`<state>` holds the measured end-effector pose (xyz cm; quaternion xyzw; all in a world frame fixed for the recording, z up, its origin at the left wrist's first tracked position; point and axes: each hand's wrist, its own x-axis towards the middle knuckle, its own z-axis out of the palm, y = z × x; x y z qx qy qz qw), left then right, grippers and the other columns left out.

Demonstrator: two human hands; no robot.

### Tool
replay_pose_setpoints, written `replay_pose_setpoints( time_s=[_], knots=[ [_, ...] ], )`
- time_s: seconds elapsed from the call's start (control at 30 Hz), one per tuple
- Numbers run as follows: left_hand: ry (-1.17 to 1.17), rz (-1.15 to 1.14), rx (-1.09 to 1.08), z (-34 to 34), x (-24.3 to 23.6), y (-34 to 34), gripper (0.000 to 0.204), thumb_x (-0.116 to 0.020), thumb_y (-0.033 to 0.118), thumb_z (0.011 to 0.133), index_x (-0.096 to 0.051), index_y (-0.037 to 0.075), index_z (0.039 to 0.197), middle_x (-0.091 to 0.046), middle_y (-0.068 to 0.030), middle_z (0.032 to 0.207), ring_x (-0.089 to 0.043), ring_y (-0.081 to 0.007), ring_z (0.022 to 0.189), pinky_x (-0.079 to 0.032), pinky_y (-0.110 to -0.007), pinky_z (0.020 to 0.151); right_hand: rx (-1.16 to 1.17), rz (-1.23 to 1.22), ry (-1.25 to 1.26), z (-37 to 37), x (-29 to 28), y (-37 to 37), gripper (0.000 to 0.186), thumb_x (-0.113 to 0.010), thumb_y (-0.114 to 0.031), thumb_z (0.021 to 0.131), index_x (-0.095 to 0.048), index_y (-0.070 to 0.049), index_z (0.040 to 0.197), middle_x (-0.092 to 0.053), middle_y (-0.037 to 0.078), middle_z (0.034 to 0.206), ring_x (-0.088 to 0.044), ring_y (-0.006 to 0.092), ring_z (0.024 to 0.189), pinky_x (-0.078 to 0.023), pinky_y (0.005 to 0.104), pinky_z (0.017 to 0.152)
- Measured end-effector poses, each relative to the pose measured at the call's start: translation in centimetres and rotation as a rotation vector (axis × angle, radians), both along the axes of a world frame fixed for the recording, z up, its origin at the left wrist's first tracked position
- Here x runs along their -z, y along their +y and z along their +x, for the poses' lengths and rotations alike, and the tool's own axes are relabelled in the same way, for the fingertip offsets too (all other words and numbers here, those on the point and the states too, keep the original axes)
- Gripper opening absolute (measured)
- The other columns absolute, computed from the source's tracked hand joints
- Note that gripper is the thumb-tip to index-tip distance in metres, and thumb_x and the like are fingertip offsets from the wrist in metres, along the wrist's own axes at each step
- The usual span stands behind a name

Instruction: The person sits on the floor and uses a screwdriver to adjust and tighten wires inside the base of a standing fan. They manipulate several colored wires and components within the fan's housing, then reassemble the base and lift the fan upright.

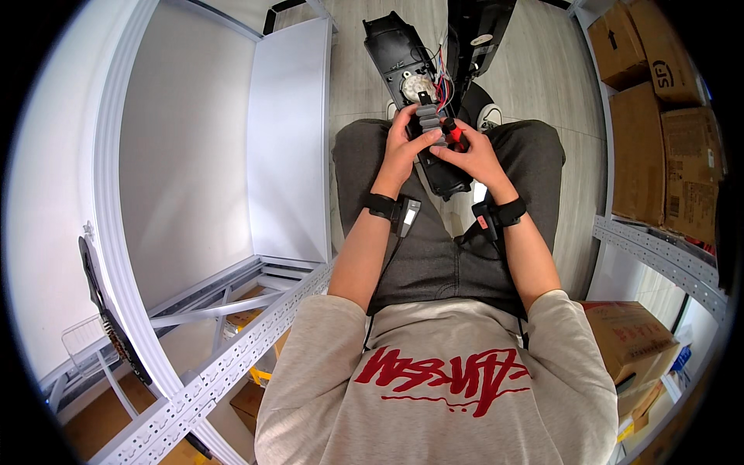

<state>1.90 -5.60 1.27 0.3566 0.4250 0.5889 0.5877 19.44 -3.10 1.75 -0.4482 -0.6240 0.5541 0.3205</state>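
White metal shelving [225,372] stands at my left. My left hand [399,151] is curled around a grey ridged piece [428,124] over the black housing [391,48], which holds a round white part [417,87] and coloured wires [444,87], between my knees [535,138]. My right hand [478,157] closes on a red-and-black tool [456,135]; cardboard boxes [635,147], contents hidden, stack beyond.
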Motion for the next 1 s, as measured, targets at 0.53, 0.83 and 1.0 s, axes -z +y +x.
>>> replay_pose_setpoints(
  time_s=[0.53,0.83,1.0],
  knots=[
    [-0.114,-0.023,-0.007,-0.1,0.8,0.1,0.044,-0.065,0.019,0.096,-0.051,0.003,0.135,-0.059,-0.0045,0.124,-0.056,-0.0142,0.115,-0.044,-0.031,0.101,0.012,0.031,-0.058,0.0,-0.2,0.2,0.065,-0.088,-0.031,0.074,-0.062,0.002,0.124,-0.069,0.004,0.085,-0.057,0.009,0.072,-0.049,0.026,0.067],
    [-0.123,-0.054,-0.029,0.0,0.7,0.2,0.048,-0.06,0.016,0.099,-0.045,0.002,0.143,-0.057,-0.0062,0.129,-0.055,-0.016,0.118,-0.043,-0.032,0.102,-0.019,0.019,-0.017,0.0,-0.4,0.0,0.07,-0.089,-0.034,0.073,-0.061,0.001,0.127,-0.07,0.004,0.091,-0.059,0.0092,0.077,-0.05,0.0258,0.072],
    [-0.037,-0.05,-0.064,-0.2,0.8,0.2,0.05,-0.065,0.013,0.095,-0.047,-0.001,0.14,-0.057,-0.0073,0.128,-0.055,-0.0166,0.118,-0.043,-0.031,0.101,-0.04,0.027,-0.016,0.0,-0.4,0.0,0.064,-0.087,-0.033,0.075,-0.062,-0.002,0.125,-0.071,0.005,0.095,-0.061,0.0103,0.08,-0.051,0.0271,0.076]
  ],
)
